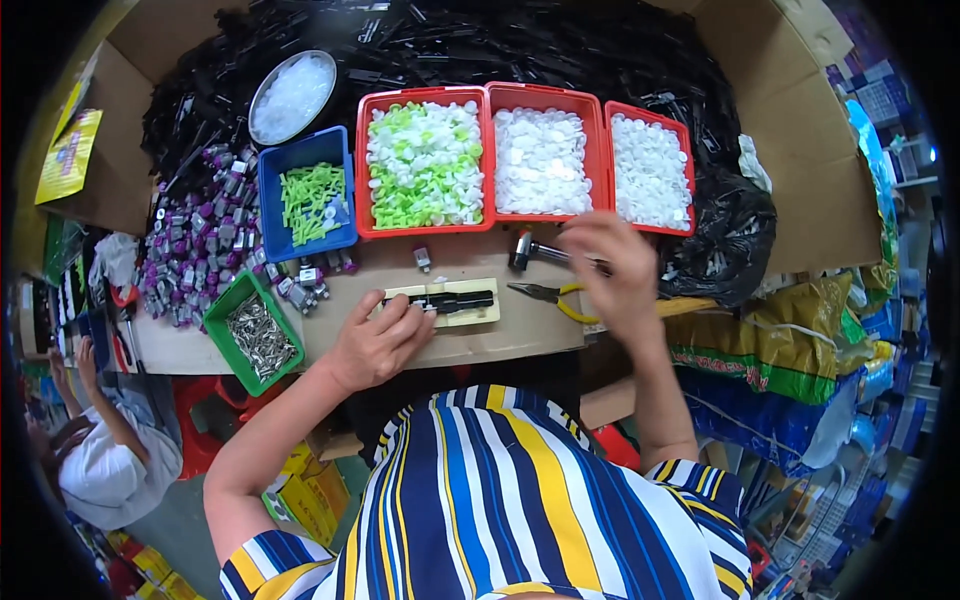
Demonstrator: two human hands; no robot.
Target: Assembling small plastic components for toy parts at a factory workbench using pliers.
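Observation:
A cream rectangular holding block (pixel 486 312) lies near the table's front edge with a black plastic part (pixel 462 300) in it. My left hand (pixel 382 342) is curled over the block's left end, its fingers pressed on the part. My right hand (pixel 618 268) hovers over the handle of a hammer (pixel 538 250), just in front of the red bins. Its fingers look bent and a little blurred, so I cannot make out whether they hold anything. Pliers with yellow grips (pixel 545 292) lie between the block and my right hand. A small grey-and-purple part (pixel 423 258) stands behind the block.
Red bins hold green and white pieces (pixel 425 165), white discs (pixel 542 160) and white caps (pixel 652 172). A blue bin (pixel 308 243), a green tray of metal pins (pixel 262 340), a round dish (pixel 292 98) and piled purple-grey parts (pixel 205 235) stand left. Black parts (pixel 450 45) heap behind.

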